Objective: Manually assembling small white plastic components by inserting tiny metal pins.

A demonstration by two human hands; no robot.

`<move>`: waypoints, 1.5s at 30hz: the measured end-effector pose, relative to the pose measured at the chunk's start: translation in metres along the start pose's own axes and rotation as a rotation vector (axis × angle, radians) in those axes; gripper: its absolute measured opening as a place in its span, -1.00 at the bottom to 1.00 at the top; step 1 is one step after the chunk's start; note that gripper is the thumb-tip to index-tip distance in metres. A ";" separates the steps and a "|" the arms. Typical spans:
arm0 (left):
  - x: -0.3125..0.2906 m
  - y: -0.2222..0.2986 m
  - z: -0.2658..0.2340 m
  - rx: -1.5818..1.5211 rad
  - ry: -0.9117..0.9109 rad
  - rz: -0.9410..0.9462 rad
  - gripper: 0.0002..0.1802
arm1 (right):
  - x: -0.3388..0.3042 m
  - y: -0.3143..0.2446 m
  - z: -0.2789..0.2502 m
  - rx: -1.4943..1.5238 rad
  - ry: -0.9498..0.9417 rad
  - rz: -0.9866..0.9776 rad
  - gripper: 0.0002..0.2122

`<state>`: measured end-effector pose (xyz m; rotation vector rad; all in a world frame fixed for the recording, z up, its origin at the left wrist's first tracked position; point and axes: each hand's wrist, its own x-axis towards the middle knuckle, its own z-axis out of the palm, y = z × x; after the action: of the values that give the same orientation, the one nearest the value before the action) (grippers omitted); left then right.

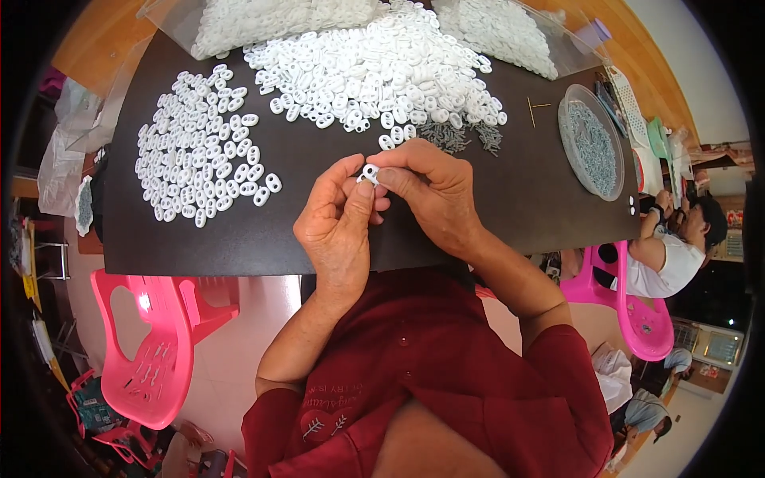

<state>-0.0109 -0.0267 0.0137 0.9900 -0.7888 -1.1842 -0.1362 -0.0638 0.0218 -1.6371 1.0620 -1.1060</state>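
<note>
One white piece (370, 176) between fingers (360, 201)

Pink plastic chairs (170, 334) on pale floor (219, 370)

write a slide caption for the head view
Left hand and right hand hold a small white plastic piece over a dark table bearing piled two-holed white oval pieces.
</note>
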 end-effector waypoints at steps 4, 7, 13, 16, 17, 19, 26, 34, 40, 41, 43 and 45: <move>0.002 -0.005 -0.002 -0.032 -0.001 0.011 -0.72 | -0.003 -0.001 0.002 -0.134 0.015 -0.115 -0.82; 0.004 -0.004 -0.004 -0.108 -0.041 0.018 -0.72 | -0.005 0.000 0.003 -0.174 -0.004 -0.163 -0.77; 0.007 0.004 -0.002 -0.241 0.069 -0.148 -0.75 | -0.001 -0.002 0.002 -0.336 -0.019 -0.363 -0.65; 0.007 0.009 0.000 -0.250 0.085 -0.173 -0.75 | 0.002 -0.001 0.003 -0.454 0.051 -0.463 -0.62; 0.006 0.009 0.000 -0.250 0.085 -0.172 -0.75 | 0.001 0.000 0.003 -0.454 0.051 -0.464 -0.62; 0.005 0.008 -0.002 -0.245 0.050 -0.171 -0.75 | 0.000 0.002 0.003 -0.422 0.059 -0.441 -0.62; 0.003 0.003 -0.007 -0.168 0.015 -0.083 -0.78 | -0.003 0.001 0.005 -0.353 0.049 -0.384 -0.64; 0.003 0.004 -0.006 -0.105 0.015 -0.016 -0.79 | -0.006 -0.008 0.012 -0.211 0.096 -0.219 -0.72; 0.002 0.002 -0.012 0.023 -0.033 0.070 -0.73 | -0.011 -0.005 0.011 -0.177 0.057 -0.189 -0.69; 0.002 0.002 -0.014 0.023 -0.034 0.071 -0.73 | -0.012 -0.005 0.012 -0.178 0.057 -0.190 -0.69; 0.003 0.001 -0.017 0.035 -0.070 0.086 -0.72 | -0.013 -0.003 0.013 -0.151 0.064 -0.191 -0.67; 0.002 0.001 -0.017 0.047 -0.068 0.099 -0.72 | -0.014 -0.004 0.015 -0.142 0.065 -0.189 -0.67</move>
<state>0.0057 -0.0253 0.0082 0.9424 -0.9137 -1.1229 -0.1250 -0.0467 0.0188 -1.8548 1.0649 -1.2379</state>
